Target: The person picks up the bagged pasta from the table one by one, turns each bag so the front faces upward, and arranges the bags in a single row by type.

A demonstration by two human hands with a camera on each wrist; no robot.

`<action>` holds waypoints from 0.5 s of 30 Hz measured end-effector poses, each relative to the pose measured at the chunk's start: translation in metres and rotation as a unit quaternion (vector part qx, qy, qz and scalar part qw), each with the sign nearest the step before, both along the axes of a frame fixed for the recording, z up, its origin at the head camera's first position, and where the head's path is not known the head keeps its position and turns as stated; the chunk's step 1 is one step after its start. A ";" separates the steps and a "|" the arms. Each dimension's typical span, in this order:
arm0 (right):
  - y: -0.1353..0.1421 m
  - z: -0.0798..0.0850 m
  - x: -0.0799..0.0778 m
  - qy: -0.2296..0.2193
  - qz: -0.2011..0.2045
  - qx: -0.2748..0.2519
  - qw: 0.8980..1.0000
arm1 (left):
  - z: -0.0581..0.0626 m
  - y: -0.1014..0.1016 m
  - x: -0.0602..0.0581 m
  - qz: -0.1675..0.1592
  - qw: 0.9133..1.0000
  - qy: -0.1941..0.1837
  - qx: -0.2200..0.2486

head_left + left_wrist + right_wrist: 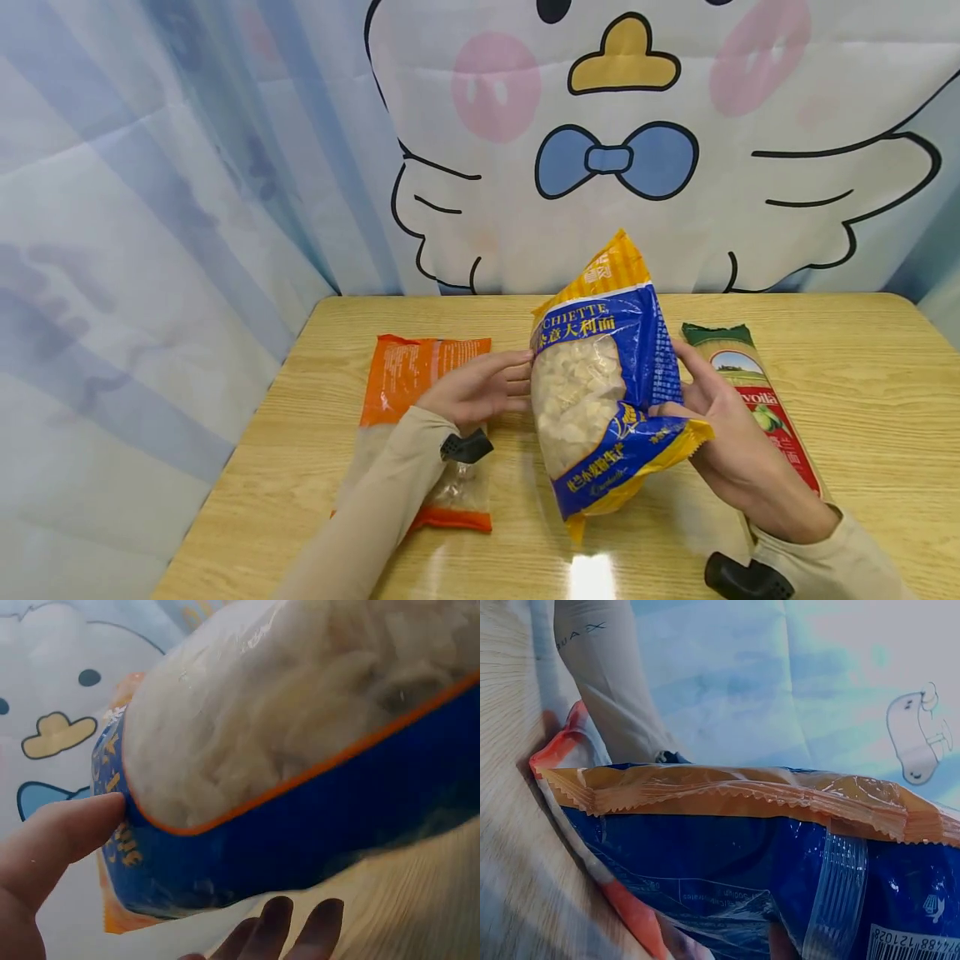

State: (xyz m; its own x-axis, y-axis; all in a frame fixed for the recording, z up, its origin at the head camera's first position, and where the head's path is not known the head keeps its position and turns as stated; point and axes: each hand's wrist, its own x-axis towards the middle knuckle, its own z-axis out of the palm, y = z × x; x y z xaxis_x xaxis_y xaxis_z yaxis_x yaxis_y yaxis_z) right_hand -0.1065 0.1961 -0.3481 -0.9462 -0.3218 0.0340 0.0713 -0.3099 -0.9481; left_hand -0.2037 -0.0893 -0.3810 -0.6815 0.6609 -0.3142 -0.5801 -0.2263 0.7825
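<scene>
A blue and yellow bag of pasta (577,375) with a clear window is held up, tilted, above the table. My right hand (735,433) grips it by its right side, the thumb over the blue film. The left hand (483,387) is at the bag's left side with its fingers stretched out. In the left wrist view the thumb (67,840) touches the pasta bag's printed end (120,825), while the other fingers (274,922) extend below it. The right wrist view shows the bag's crimped yellow seam (742,791) and blue back; most of the right hand is hidden there.
An orange-ended clear bag (401,383) lies on the wooden table (885,400), partly under the left forearm. To the right lies a green and red pasta packet (757,383), partly covered by the right hand. A cartoon-printed curtain (480,208) hangs behind.
</scene>
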 end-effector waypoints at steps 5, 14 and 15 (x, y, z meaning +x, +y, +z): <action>0.003 -0.001 -0.003 -0.005 0.009 -0.008 1.000 | -0.004 0.011 0.001 0.023 1.000 -0.005 0.013; 0.017 0.000 -0.004 -0.115 0.003 0.054 0.992 | 0.001 0.018 0.004 0.120 0.992 0.039 -0.027; 0.019 0.001 -0.004 -0.128 0.000 0.068 0.989 | 0.003 0.017 0.004 0.128 0.991 0.039 -0.029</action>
